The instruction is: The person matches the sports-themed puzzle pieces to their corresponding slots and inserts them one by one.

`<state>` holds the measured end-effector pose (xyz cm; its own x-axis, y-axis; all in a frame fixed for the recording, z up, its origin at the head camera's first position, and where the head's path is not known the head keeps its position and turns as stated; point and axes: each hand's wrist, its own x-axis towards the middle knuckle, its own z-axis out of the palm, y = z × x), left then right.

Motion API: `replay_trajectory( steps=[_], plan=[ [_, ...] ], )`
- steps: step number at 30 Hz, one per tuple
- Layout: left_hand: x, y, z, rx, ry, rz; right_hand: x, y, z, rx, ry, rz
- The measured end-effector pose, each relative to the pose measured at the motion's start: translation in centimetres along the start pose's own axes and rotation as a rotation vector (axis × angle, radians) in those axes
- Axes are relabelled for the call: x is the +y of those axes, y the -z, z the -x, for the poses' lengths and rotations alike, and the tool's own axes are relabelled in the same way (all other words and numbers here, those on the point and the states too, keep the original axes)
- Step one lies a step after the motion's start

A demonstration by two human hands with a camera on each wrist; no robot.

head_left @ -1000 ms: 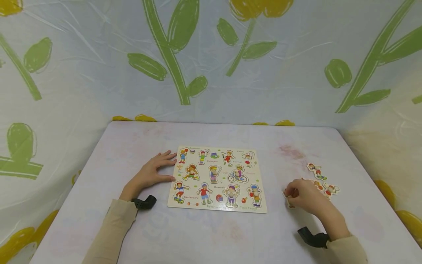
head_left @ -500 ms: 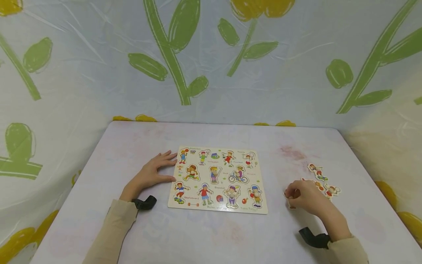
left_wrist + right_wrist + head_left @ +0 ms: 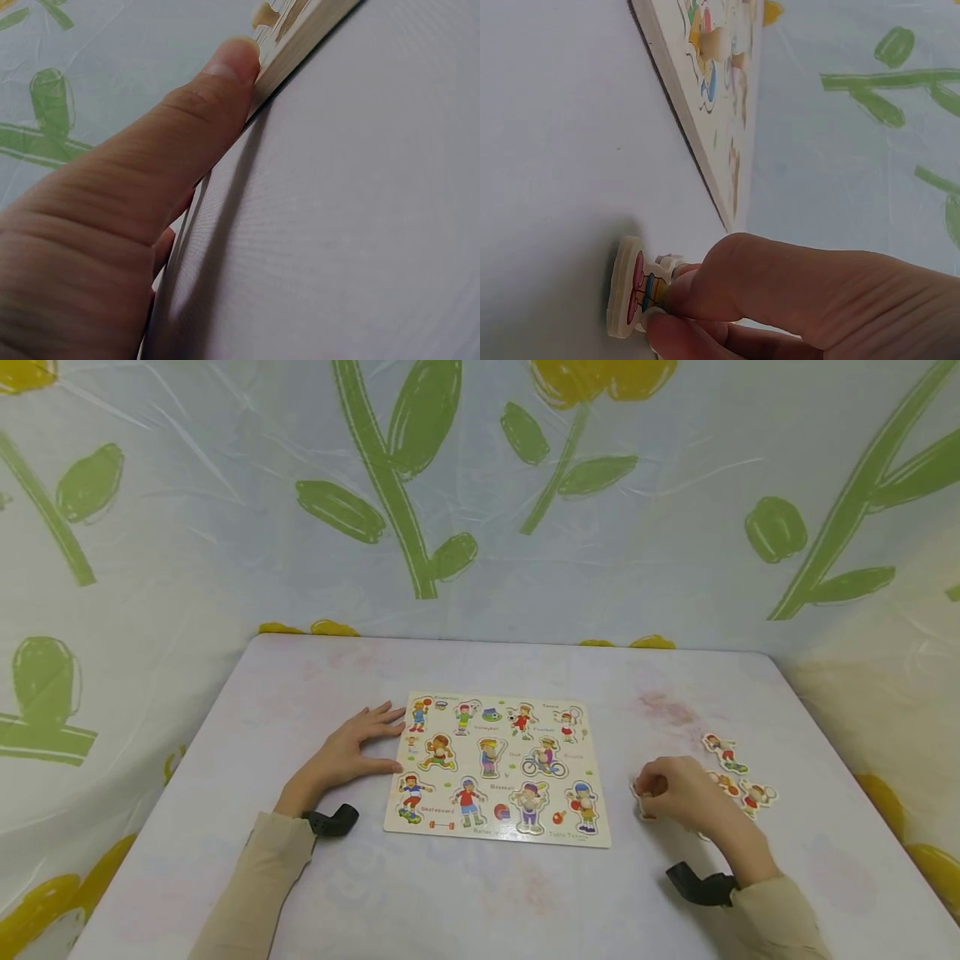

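A flat wooden puzzle board (image 3: 495, 842) printed with sports figures lies in the middle of the table. My left hand (image 3: 348, 750) rests at its left edge, fingers spread. In the left wrist view the thumb (image 3: 199, 105) touches the board's side, close to a small wooden knob (image 3: 265, 15). Right of the board, my right hand (image 3: 681, 792) pinches a figure-shaped puzzle piece (image 3: 626, 289) between thumb and fingers. That piece shows red, blue and yellow at one end; the hand hides much of it.
Several loose puzzle pieces lie right of my right hand, among them a skateboarder piece (image 3: 725, 755) and a racket-player piece (image 3: 757, 796). Some are partly hidden by the hand. The white table (image 3: 480, 902) meets a flower-patterned curtain (image 3: 600, 568) behind.
My right hand has moved slightly left and up with the puzzle piece, away from the loose pieces. My left hand has stayed at the board's edge.
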<state>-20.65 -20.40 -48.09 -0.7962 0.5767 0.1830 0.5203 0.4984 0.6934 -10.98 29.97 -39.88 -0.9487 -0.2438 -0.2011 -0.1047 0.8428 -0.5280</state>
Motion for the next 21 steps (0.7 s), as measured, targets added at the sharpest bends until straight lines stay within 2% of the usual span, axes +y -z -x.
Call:
replay_trajectory(
  steps=[10, 21],
  plan=[
    [0.1, 0.0, 0.0, 0.004, -0.004, -0.009, -1.7, 0.1, -2.8, -0.001, 0.048, -0.012],
    [-0.2, 0.0, 0.0, 0.007, -0.01, 0.009, -3.5, 0.2, -5.5, -0.02, 0.047, -0.011]
  ],
)
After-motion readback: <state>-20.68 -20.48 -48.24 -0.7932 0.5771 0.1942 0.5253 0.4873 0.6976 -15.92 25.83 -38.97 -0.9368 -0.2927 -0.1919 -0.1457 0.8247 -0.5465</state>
